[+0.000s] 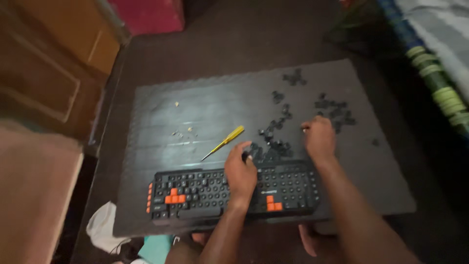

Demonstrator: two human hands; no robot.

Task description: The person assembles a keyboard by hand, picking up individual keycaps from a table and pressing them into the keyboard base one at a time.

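Observation:
A black keyboard (pixel 195 193) with a few orange keys lies at the near edge of a dark mat (pixel 210 98); many of its keycaps are off. My left hand (pixel 240 172) rests over the keyboard's upper middle, fingers curled by a small dark keycap, though I cannot tell if it grips it. My right hand (pixel 319 139) sits just beyond the keyboard's top right, fingertips on the mat among loose black keycaps (pixel 276 146). More loose keycaps (pixel 334 110) are scattered further back right. A yellow-handled screwdriver (pixel 223 143) lies on the mat left of my left hand.
Small pale crumbs (pixel 183 131) dot the mat's left middle. A wooden cabinet (pixel 44 73) stands at left, a striped cloth (pixel 439 73) at right, a red object (pixel 146 14) at the back. White and teal cloth (pixel 105 227) lies near my knees.

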